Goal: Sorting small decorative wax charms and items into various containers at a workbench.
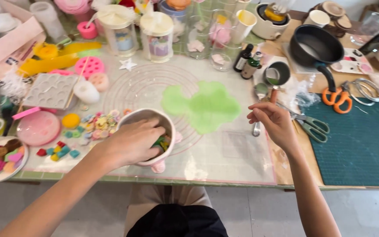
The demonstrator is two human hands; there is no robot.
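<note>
While the left hand [132,141] curls palm-down over the mouth of a white cup [151,131] near the table's front edge, fingers dipped inside among small coloured pieces [162,142], the right hand [272,123] hovers to the right, fingers pinched narrowly on a thin brown handle [273,94] leading to a small metal pot [277,73]. The left fingertips are hidden inside the cup, so their grip cannot be told.

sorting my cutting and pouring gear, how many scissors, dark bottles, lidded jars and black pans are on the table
Scissors: 2, an orange-handled pair and a green-handled pair
Dark bottles: 2, one beside the other
Lidded jars: 2, left and right
Black pans: 1
Total: 7
</note>
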